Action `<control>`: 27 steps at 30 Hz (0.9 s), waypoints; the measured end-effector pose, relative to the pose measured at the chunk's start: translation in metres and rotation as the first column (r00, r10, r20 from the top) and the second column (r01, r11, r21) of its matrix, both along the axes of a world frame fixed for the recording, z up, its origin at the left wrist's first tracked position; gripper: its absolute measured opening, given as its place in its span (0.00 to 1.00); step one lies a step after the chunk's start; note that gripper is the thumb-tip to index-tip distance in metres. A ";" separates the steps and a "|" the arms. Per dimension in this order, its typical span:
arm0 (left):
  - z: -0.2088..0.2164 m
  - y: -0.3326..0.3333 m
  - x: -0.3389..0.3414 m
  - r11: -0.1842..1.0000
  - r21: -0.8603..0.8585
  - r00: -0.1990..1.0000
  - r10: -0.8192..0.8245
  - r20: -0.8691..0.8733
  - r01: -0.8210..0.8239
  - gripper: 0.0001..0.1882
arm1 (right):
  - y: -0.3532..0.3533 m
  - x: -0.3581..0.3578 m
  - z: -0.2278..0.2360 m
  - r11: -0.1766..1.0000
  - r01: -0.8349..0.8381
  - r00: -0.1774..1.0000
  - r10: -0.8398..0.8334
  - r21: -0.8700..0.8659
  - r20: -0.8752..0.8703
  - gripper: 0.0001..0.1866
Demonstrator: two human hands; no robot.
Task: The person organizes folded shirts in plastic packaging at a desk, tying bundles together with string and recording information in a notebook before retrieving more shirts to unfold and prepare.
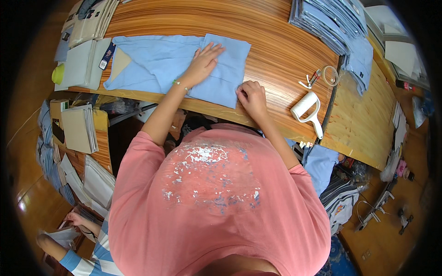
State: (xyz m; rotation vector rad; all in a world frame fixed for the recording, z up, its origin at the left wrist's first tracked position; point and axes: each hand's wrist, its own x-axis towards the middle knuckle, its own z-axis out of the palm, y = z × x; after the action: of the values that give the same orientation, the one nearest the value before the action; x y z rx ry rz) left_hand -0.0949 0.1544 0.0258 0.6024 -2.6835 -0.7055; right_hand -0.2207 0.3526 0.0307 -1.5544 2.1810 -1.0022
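Observation:
A light blue shirt [152, 57] lies flat and partly folded along the table's near edge. At its left end, a beige triangle of what looks like cardboard [120, 63] shows. My left hand [205, 62] rests palm down on the folded right part, fingers stretched out. My right hand [253, 96] is at the right edge of the cloth, its fingers curled and the thumb and forefinger pinched at the hem. How much fabric is between those fingertips is hard to make out.
Right of my hands lie a white lint roller [305, 105], small red-handled snips [315, 77] and a tape roll [330, 76]. Bagged blue shirts [322, 23] are stacked at the far right. Pale boards [79, 64] and a dark tag [107, 56] sit left. Another person's arm [83, 223] shows lower left.

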 end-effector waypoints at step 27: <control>0.040 0.038 0.049 0.794 0.581 0.938 0.316 -0.141 -0.180 0.10 | -0.041 -0.047 0.001 0.982 -0.151 0.983 0.162 -0.115 0.090 0.09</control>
State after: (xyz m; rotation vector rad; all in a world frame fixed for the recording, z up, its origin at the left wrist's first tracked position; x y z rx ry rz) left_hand -0.0461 0.1923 0.0660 0.9285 -2.1035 -1.4066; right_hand -0.2679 0.3113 0.0313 -1.6572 1.9341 -1.1364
